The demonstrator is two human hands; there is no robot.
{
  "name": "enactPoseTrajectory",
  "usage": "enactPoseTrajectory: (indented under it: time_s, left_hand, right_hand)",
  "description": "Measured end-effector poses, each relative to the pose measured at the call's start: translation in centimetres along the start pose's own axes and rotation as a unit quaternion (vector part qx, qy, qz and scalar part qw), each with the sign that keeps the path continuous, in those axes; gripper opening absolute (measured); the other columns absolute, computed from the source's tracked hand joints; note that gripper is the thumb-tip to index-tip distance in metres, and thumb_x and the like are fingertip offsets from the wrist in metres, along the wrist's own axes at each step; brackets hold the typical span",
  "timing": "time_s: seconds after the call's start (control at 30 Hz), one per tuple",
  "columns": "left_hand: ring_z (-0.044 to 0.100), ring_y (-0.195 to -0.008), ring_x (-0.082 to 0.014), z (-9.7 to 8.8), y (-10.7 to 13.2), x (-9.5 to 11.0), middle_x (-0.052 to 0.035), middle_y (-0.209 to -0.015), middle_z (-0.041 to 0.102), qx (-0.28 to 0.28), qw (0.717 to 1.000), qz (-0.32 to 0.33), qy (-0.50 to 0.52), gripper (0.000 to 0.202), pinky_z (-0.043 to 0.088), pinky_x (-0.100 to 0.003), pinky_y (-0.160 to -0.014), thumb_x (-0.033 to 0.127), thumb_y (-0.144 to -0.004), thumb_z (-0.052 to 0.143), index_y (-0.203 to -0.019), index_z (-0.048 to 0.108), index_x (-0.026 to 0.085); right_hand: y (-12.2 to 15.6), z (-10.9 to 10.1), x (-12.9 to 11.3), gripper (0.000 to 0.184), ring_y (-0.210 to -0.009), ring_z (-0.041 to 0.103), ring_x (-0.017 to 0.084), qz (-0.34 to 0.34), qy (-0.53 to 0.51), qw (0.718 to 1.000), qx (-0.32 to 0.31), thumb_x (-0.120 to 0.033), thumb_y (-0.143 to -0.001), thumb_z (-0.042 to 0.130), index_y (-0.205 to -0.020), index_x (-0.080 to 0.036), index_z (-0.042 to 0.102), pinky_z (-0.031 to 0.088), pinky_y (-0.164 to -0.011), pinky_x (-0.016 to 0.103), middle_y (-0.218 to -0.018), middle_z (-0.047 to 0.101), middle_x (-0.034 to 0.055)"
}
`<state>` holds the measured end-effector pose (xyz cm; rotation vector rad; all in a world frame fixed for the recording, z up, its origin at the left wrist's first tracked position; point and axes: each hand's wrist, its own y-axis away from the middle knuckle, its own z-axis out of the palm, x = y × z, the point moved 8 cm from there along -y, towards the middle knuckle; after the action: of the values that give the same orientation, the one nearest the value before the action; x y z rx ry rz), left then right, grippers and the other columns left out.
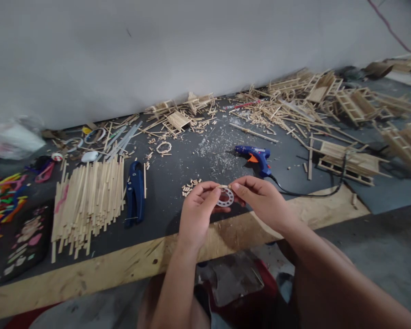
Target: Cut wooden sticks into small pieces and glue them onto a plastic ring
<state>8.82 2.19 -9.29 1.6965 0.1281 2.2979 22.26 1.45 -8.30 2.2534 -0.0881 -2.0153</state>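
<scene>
In front of me, over the table's near edge, my left hand [197,212] grips a flat pale ring with round holes [230,197]. My right hand [260,198] is closed at the ring's upper right, thumb and finger pinched together. A short light wooden piece [225,186] seems to lie along the ring's top, between both thumbs; its ends are hidden by fingers. Short cut stick pieces [191,186] lie just beyond my left hand. A blue glue gun [253,153] with an orange trigger rests beyond my right hand.
Left are a blue cutter [135,194], a pile of wooden sticks [89,201], a dark patterned case [27,240] and colourful strips [7,201]. A small stick ring [164,147] lies farther back. Wooden models [349,160] crowd the right. The glue gun's cord [315,195] crosses the near edge.
</scene>
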Motion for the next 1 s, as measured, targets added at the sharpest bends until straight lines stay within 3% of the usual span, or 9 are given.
enactPoseTrajectory:
  time_s: [0.57,0.73,0.87,1.0]
  left_hand:
    - [0.062,-0.065,-0.0139,-0.2,0.1,0.3,-0.0018,-0.072,0.066,0.009,0.999,0.021,-0.032,0.017,0.053,-0.025,-0.058,0.030,-0.073,0.065,-0.086,0.063,0.019]
    - [0.062,-0.070,-0.0127,-0.4,0.0,1.1,-0.0020,-0.078,0.068,0.028,0.995,0.069,-0.063,0.015,0.048,-0.019,-0.054,0.029,-0.074,0.065,-0.086,0.065,0.020]
    - [0.063,-0.070,-0.0132,-0.2,0.0,1.1,-0.0019,-0.078,0.067,0.021,0.996,0.070,-0.049,0.016,0.052,-0.023,-0.061,0.028,-0.075,0.065,-0.088,0.065,0.019]
    - [0.064,-0.072,-0.0156,-0.1,0.1,0.9,-0.0038,-0.079,0.068,0.015,0.997,0.056,-0.042,0.017,0.054,-0.027,-0.063,0.028,-0.075,0.064,-0.088,0.063,0.017]
  right_hand:
    - [0.1,0.1,-0.5,0.024,-0.063,0.053,0.012,-0.017,0.036,0.999,0.004,-0.040,-0.082,0.051,-0.080,-0.019,0.062,0.041,-0.058,0.024,-0.070,0.061,0.0001]
    - [0.1,0.3,-0.4,0.027,-0.069,0.056,0.012,-0.016,0.011,1.000,-0.002,-0.041,-0.081,0.053,-0.095,-0.020,0.062,0.043,-0.061,0.024,-0.077,0.063,0.0011]
    - [0.1,0.6,-0.2,0.028,-0.075,0.057,0.013,-0.017,-0.017,0.999,-0.024,-0.041,-0.077,0.059,-0.095,-0.020,0.060,0.045,-0.067,0.026,-0.083,0.063,0.0017]
    - [0.1,0.3,-0.1,0.024,-0.072,0.057,0.014,-0.028,0.007,1.000,-0.006,-0.041,-0.077,0.058,-0.088,-0.019,0.060,0.045,-0.065,0.027,-0.078,0.063,0.0015]
